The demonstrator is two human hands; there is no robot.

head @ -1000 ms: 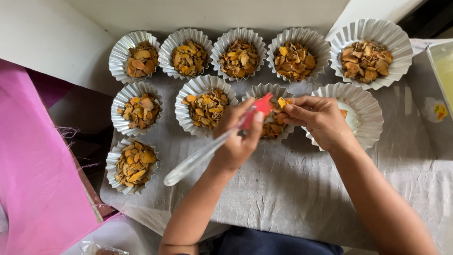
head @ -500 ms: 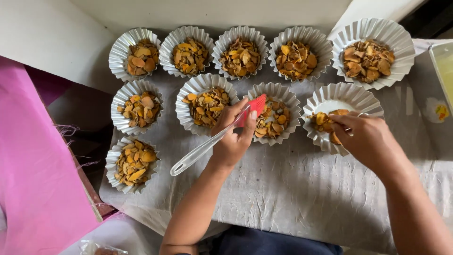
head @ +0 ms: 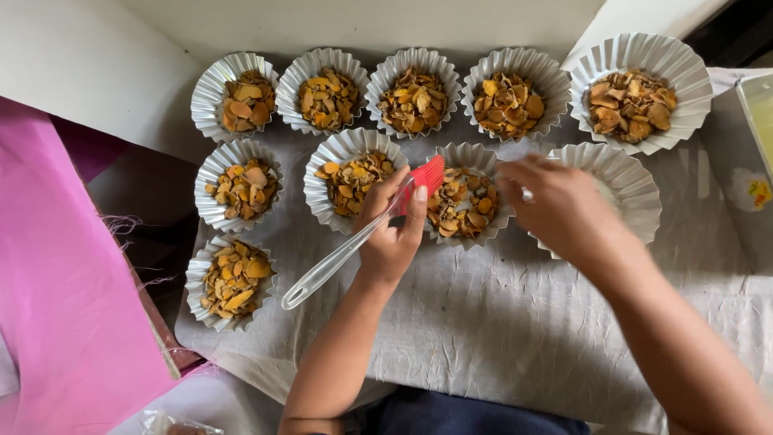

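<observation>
At far left lies a pink cloth [head: 56, 266]. Right of it, foil cups [head: 237, 97] filled with orange-brown dried slices sit in rows on the grey cloth [head: 499, 322]. At mid-frame, your left hand [head: 392, 234] is closed around a brush [head: 354, 238] with a clear handle, its red bristles over the centre cup [head: 465, 201]. Your right hand [head: 560, 205], blurred, hovers over the nearly empty cup [head: 624, 181] at right; you cannot tell its grip.
</observation>
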